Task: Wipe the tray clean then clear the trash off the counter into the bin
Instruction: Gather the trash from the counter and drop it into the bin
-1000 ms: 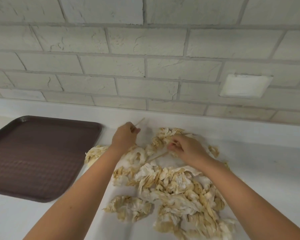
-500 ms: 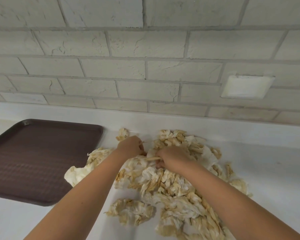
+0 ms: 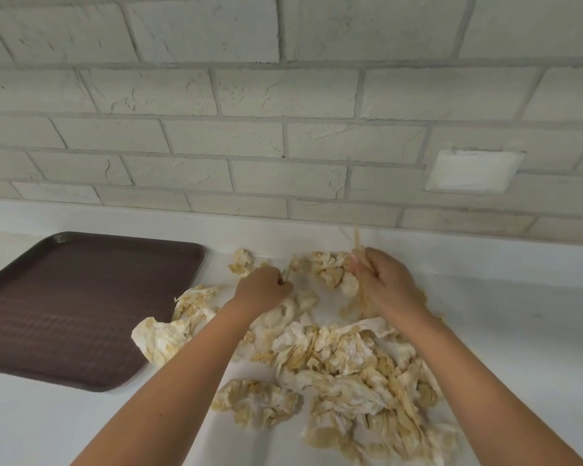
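The right hand [image 3: 384, 287] has raised the wooden sticks [image 3: 358, 242] it grips from the crumpled napkins [image 3: 344, 358], the left hand [image 3: 261, 292] clenched on a stick tip [image 3: 286, 274], so trash-gathering is underway.

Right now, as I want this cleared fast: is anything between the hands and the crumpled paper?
Nothing visible. Both hands are in the crumpled paper: the right hand grips thin wooden sticks, the left hand pinches what looks like a short stick. The tray lies left of the pile. No bin is in view.
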